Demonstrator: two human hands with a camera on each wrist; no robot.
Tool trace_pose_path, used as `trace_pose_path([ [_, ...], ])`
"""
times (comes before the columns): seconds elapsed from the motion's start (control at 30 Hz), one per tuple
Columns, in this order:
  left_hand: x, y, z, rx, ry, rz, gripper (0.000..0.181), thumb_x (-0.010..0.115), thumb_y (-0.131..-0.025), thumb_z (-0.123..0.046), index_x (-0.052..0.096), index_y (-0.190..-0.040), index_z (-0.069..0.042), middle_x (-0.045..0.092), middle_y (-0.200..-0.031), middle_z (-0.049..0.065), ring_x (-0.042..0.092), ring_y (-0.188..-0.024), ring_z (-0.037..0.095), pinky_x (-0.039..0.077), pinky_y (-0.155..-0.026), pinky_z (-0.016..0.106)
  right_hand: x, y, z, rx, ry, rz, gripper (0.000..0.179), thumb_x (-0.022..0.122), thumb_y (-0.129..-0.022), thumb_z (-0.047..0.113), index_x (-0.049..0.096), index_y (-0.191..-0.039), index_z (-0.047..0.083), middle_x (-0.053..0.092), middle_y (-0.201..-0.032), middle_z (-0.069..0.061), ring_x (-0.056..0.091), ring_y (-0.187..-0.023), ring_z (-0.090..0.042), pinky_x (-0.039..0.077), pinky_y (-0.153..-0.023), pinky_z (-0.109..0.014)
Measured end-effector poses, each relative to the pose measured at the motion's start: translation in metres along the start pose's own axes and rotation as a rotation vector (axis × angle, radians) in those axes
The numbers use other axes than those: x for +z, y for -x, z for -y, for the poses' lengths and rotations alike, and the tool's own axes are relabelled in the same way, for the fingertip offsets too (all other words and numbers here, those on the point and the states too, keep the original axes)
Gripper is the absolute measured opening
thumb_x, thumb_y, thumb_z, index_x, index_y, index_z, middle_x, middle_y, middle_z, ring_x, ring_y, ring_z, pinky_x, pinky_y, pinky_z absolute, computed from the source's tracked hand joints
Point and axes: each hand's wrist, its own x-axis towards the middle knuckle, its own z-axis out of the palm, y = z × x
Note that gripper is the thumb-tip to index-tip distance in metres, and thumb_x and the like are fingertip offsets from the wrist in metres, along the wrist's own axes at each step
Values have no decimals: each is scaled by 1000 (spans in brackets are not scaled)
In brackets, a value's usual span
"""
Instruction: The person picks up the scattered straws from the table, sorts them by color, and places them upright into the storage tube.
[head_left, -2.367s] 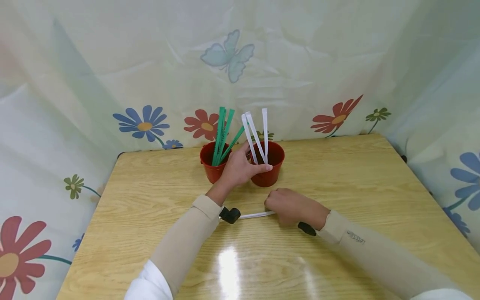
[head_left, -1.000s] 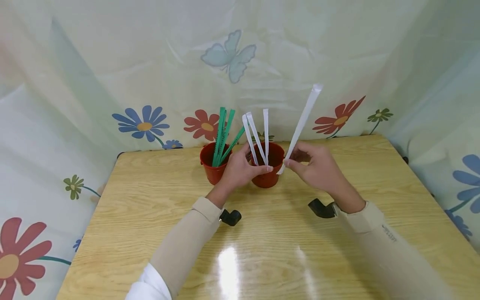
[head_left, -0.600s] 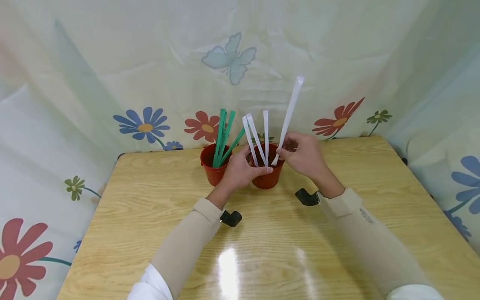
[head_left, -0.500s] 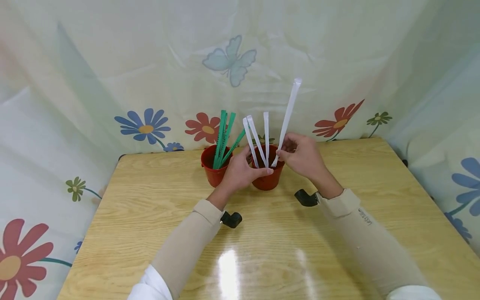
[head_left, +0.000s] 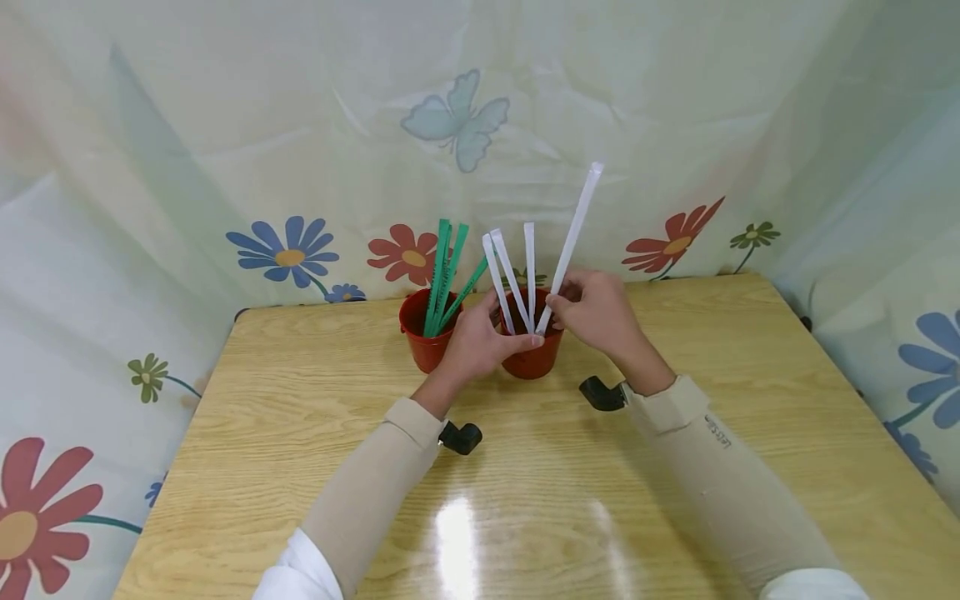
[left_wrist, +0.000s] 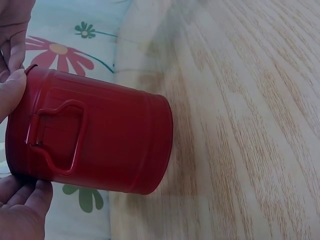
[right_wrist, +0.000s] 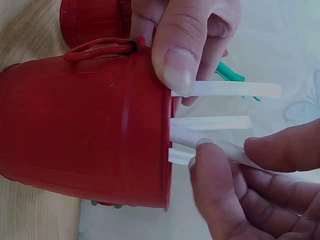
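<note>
My left hand (head_left: 480,337) grips the right-hand red bucket (head_left: 532,365) near its rim; the bucket's side and wire handle show in the left wrist view. Inside that bucket lean 3 white paper-wrapped straws (head_left: 530,260). Thumb and fingers of my right hand (head_left: 602,312) pinch another white paper-wrapped straw (head_left: 576,223) low down. It tilts to the right, rising well above the others. In the right wrist view, the pinched straw's (right_wrist: 231,150) lower end passes behind the bucket's rim, between the standing straws.
A second red bucket (head_left: 429,354) stands just left, holding several green straws (head_left: 438,279). Both are near the back edge of the wooden table (head_left: 315,417). A flower-printed curtain (head_left: 570,100) hangs behind and at the sides.
My right hand has lifted a white straw off the table, stood it up and moved it left and down, its lower end now in the bucket's mouth. My left hand stays put.
</note>
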Motion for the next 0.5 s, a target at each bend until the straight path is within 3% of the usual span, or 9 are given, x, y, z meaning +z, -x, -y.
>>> trace_pose_path([
  [0.23,3,1,2,-1,-13,-2,69,88,-85,-28,53,-143,-18,67,-136,6,63,-129,32,56,-107,47,-4,0,0,47,121,27,22,63,-99,10,77,-98,-6,76,-88,-22,70,-62,-20,56,-56,-26],
  [0.4,6,5,2,2,-34,-7,71,85,-88,-31,47,-147,-18,65,-140,9,61,-132,33,54,-109,49,-9,7,-2,4,157,-6,19,64,-98,11,77,-96,-2,76,-88,-20,69,-69,-24,51,-61,-30],
  [0.5,7,12,0,-6,-88,-34,84,84,-88,-39,39,-156,-21,60,-149,10,58,-136,31,53,-110,52,-13,13,-5,-38,159,-34,17,66,-98,11,78,-96,-1,76,-87,-18,67,-75,-27,50,-64,-30],
])
